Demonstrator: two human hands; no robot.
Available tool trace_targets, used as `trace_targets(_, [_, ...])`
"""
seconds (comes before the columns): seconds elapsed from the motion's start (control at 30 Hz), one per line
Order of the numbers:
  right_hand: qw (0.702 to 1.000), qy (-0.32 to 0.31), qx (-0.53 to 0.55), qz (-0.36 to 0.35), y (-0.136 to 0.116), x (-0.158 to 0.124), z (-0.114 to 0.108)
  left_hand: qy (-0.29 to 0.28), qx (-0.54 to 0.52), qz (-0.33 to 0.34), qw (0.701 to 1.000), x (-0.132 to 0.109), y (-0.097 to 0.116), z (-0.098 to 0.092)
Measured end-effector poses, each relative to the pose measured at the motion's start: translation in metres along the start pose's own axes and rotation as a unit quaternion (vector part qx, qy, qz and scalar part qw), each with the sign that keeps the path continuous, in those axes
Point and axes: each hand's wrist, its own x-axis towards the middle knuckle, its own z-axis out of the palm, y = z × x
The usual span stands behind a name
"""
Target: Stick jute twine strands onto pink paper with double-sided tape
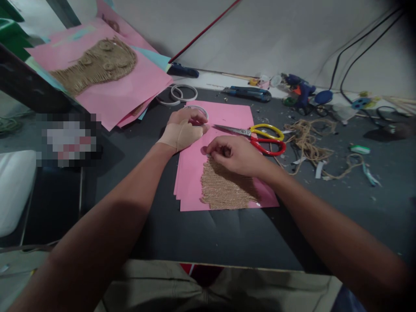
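My left hand (186, 129), with a beige wrap around palm and wrist, is closed on a thin roll of tape (202, 109) near the top of a pink sheet (227, 113). Its fingers hide part of the ring. My right hand (238, 155) hovers over the sheet's middle, fingertips pinched together; whatever is in them is too small to make out. Below it a panel of brown twine rows (227, 188) lies on the pink sheet, its upper part covered by the hand. Scissors with yellow and red handles (268, 139) lie just beyond my right hand, blades pointing left.
Loose twine (307, 141) and paper scraps lie right. Behind are a blue cutter knife (248, 93), two more tape rolls (184, 92) and a blue glue gun (300, 89). Back left, pink sheets (143, 80) carry a twine-covered shape (97, 65). A wall (276, 34) bounds the back.
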Motion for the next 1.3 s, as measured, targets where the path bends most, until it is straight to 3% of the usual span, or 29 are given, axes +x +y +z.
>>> trace_targets(0.4, [0.998,-0.047,-0.047,-0.015,0.003,0.012,-0.007,0.004,-0.002,-0.007,1.0,-0.001,0.004,0.001])
trace_targets(1.0, [0.999,-0.047,-0.026,-0.005,0.002,0.01,-0.006,0.003,0.001,-0.003,1.0,-0.001,0.005,0.0])
trace_targets(1.3, [0.999,-0.017,-0.027,-0.009,0.001,0.004,-0.004,0.007,-0.005,0.0,1.0,-0.001,0.003,0.001])
